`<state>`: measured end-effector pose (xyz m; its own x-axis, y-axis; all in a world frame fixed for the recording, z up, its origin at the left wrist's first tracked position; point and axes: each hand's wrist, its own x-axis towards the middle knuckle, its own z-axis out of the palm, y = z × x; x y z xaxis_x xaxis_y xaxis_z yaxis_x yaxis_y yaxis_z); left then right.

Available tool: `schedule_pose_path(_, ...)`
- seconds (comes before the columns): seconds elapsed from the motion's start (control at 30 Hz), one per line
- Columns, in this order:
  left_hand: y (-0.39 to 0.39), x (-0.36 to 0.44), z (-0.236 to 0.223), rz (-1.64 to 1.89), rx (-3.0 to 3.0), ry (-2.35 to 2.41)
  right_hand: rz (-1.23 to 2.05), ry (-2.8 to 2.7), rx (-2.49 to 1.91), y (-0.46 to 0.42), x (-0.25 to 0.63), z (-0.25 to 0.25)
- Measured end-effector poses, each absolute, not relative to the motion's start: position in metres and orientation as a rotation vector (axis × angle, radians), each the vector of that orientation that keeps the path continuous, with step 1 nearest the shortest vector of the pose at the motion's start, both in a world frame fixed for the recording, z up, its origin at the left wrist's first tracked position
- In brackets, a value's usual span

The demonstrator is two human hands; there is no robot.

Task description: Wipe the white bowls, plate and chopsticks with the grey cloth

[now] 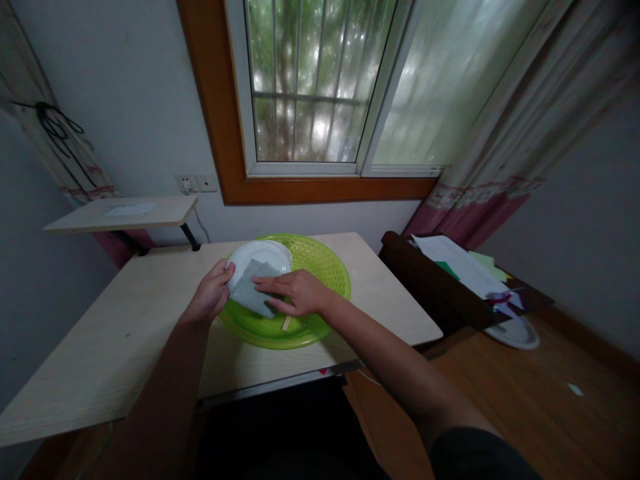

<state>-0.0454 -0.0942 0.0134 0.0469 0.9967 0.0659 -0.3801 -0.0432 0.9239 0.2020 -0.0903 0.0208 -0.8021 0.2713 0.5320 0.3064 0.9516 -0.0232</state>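
Note:
My left hand is closed on the left rim of a white plate, its thumb on the upper face. The plate is tilted above a green plastic basket. A grey cloth lies over the lower part of the plate and hangs past its edge. My right hand rests on the cloth with its fingers stretched out and apart, pressing it to the plate. Behind the plate's right side shows the edge of another white dish. A short piece of light wooden stick shows in the basket below my right hand.
The basket stands on a pale wooden table. A small raised shelf with a paper on it stands at the back left. To the right are a dark brown cabinet with papers and a white round object low down.

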Motion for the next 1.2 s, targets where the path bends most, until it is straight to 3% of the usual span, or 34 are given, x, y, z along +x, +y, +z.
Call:
schedule_pose_path(0.37, -0.092, -0.044, 0.01, 1.356, 0.993, 0.827, -0.239, -2.385, -0.799, -0.077, 0.199, 0.014)
schedule_pose_path(0.97, -0.095, -0.041, 0.013, 1.358, 1.003, 0.828, -0.138, -2.499, -0.324, -0.082, 0.198, 0.019)
schedule_pose_path(1.2, -0.094, -0.042, 0.013, 1.341, 1.006, 0.802, -0.234, -2.564, -0.443, -0.087, 0.198, 0.022)
